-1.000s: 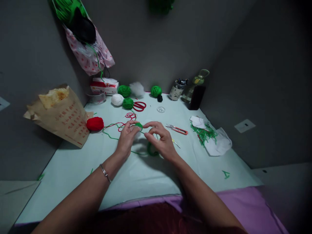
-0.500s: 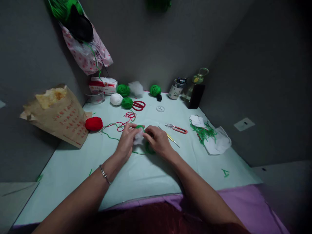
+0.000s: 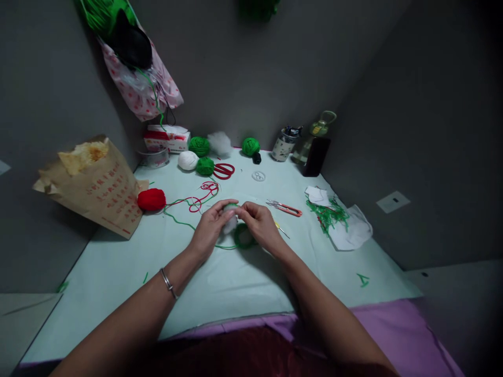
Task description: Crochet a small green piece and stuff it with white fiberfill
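My left hand (image 3: 206, 230) is closed around a tuft of white stuffing (image 3: 230, 225) with a small green knitted or crocheted piece (image 3: 231, 207) at its top. My right hand (image 3: 262, 224) meets it from the other side, thumb and fingers pinched at the top of the same bundle. Below the right palm a dark green ring-shaped yarn piece (image 3: 243, 237) rests on the table, partly covered. A yellow-handled crochet hook (image 3: 282, 230) lies just beyond the right hand, mostly hidden by it. Green yarn (image 3: 178, 221) runs from the left toward the hands.
Orange thread snips (image 3: 288, 209) lie to the right, near green yarn scraps (image 3: 330, 213). A red yarn ball (image 3: 151, 199) sits by a paper bag (image 3: 106, 193) at left. Red-handled scissors (image 3: 223, 170), green yarn balls (image 3: 250, 146) and a bottle (image 3: 304, 149) stand or lie behind.
My right hand has shifted slightly, its fingertips now closer to the left fingers at the bundle's top. More of the green ring shows and less of the crochet hook.
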`<state>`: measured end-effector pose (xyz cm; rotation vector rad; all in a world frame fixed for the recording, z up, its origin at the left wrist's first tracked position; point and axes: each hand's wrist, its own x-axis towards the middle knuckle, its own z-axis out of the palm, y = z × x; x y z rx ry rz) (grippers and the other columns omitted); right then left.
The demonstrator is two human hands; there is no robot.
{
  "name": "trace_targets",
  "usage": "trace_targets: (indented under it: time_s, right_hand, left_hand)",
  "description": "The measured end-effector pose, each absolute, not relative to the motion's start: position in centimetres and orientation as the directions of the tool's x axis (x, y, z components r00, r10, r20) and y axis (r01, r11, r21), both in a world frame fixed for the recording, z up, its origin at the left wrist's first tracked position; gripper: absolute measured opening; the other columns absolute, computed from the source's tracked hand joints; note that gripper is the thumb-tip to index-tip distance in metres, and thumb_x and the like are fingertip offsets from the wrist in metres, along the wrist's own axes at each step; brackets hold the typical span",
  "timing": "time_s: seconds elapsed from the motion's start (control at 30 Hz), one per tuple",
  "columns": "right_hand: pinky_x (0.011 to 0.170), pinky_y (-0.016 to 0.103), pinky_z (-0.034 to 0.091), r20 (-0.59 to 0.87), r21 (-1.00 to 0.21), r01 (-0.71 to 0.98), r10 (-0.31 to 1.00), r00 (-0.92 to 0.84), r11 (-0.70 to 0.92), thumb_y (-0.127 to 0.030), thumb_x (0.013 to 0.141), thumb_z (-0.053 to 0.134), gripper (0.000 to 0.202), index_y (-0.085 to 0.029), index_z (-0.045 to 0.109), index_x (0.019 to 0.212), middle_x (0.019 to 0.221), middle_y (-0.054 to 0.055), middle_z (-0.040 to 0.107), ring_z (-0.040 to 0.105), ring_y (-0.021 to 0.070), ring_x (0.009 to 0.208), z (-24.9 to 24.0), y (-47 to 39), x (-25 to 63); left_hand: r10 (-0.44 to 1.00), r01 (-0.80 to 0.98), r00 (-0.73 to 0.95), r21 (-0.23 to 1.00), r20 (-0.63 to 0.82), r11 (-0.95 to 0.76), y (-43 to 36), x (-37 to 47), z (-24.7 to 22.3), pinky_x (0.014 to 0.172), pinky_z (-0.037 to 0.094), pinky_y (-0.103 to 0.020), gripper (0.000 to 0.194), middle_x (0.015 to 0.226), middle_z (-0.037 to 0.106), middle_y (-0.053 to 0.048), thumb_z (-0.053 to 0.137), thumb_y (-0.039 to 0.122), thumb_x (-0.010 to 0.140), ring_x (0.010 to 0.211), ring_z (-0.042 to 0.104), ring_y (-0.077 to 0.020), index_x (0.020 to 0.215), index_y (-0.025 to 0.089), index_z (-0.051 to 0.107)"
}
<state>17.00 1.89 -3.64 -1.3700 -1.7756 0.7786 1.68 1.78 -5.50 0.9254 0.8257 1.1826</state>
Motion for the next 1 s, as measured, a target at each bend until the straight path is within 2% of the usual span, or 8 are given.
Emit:
trace_targets:
  time_s: [0.23,0.37,0.43,0.53,0.67,0.77,0.87,1.0]
  right_hand:
    - [0.065,0.027,0.035,0.227,-0.761,0.552,0.937,-0.266,0.341,-0.022,0.091,0.051,0.017,-0.020,0.067,0.094,0.072,0.001,0.063,0.050,0.0149,0.062,-4.0,-0.3,14.7]
    - [0.067,0.027,0.040,0.242,-0.763,0.544,0.935,-0.258,0.348,-0.028,0.093,0.056,0.018,-0.020,0.068,0.081,0.071,0.001,0.064,0.054,0.0154,0.064,-3.8,0.4,15.5]
    - [0.078,0.031,0.043,0.294,-0.758,0.533,0.927,-0.234,0.375,-0.032,0.090,0.063,0.019,-0.021,0.067,0.075,0.081,0.004,0.067,0.058,0.0186,0.079,-3.2,0.8,16.3]
    - [0.095,0.036,0.043,0.365,-0.851,0.304,0.898,-0.244,0.428,-0.033,0.086,0.069,0.021,-0.020,0.063,0.070,0.104,0.007,0.070,0.061,0.0224,0.103,-2.5,1.2,16.9]
    - [0.062,0.027,0.046,0.144,-0.988,-0.073,0.974,-0.177,0.133,-0.038,0.088,0.065,0.022,-0.021,0.056,0.077,0.098,0.003,0.068,0.060,0.0125,0.066,-2.6,1.5,16.9]
    - [0.056,0.025,0.041,0.100,-0.990,0.085,0.990,-0.102,0.109,-0.039,0.084,0.070,0.024,-0.022,0.060,0.095,0.091,-0.001,0.065,0.051,0.0099,0.059,-3.0,1.9,17.1]
    - [0.064,0.026,0.042,0.138,-0.927,0.315,0.967,-0.215,0.203,-0.040,0.089,0.064,0.033,-0.019,0.063,0.115,0.075,-0.003,0.062,0.053,0.0132,0.065,-3.3,2.1,17.5]
    - [0.065,0.027,0.043,0.101,-0.928,0.308,0.939,-0.328,0.207,-0.040,0.094,0.055,0.051,-0.013,0.055,0.138,0.073,-0.002,0.063,0.053,0.0131,0.063,-3.7,2.2,17.8]
  left_hand:
    - [0.998,-0.359,-0.026,0.932,-0.061,0.048,2.2,2.0,-6.5,0.051,0.035,-0.018,0.013,0.062,0.057,0.007,0.067,0.021,0.073,0.053,0.047,-0.0078,0.085,0.019,0.062]
    - [0.996,-0.385,-0.029,0.920,-0.086,0.068,2.1,2.0,-5.7,0.054,0.041,-0.019,0.027,0.068,0.063,0.006,0.071,0.026,0.070,0.058,0.056,-0.0104,0.092,0.020,0.056]
    - [0.995,-0.389,-0.010,0.917,-0.095,0.083,2.1,1.8,-5.4,0.052,0.040,-0.019,0.030,0.070,0.063,0.005,0.073,0.028,0.071,0.057,0.056,-0.0102,0.093,0.020,0.055]
    - [0.996,-0.376,0.019,0.922,-0.092,0.092,2.1,1.7,-5.4,0.046,0.033,-0.019,0.030,0.064,0.059,0.007,0.074,0.030,0.073,0.050,0.050,-0.0086,0.095,0.020,0.057]
    - [0.998,-0.345,0.049,0.937,-0.034,0.049,2.1,1.6,-5.7,0.054,0.041,-0.020,0.031,0.077,0.065,0.004,0.076,0.030,0.075,0.059,0.057,-0.0097,0.100,0.021,0.063]
    - [0.997,-0.302,0.079,0.953,0.026,0.000,2.2,1.4,-5.9,0.065,0.047,-0.023,0.027,0.091,0.069,0.001,0.076,0.025,0.074,0.072,0.062,-0.0124,0.099,0.021,0.068]
    - [0.991,-0.243,0.105,0.969,0.077,-0.049,2.4,1.1,-5.8,0.076,0.049,-0.025,0.023,0.099,0.072,-0.002,0.074,0.019,0.073,0.085,0.064,-0.0162,0.096,0.020,0.073]
    - [0.988,-0.205,0.112,0.975,0.110,-0.086,2.5,1.1,-5.5,0.080,0.050,-0.027,0.025,0.103,0.070,-0.003,0.075,0.018,0.071,0.092,0.064,-0.0177,0.095,0.020,0.071]
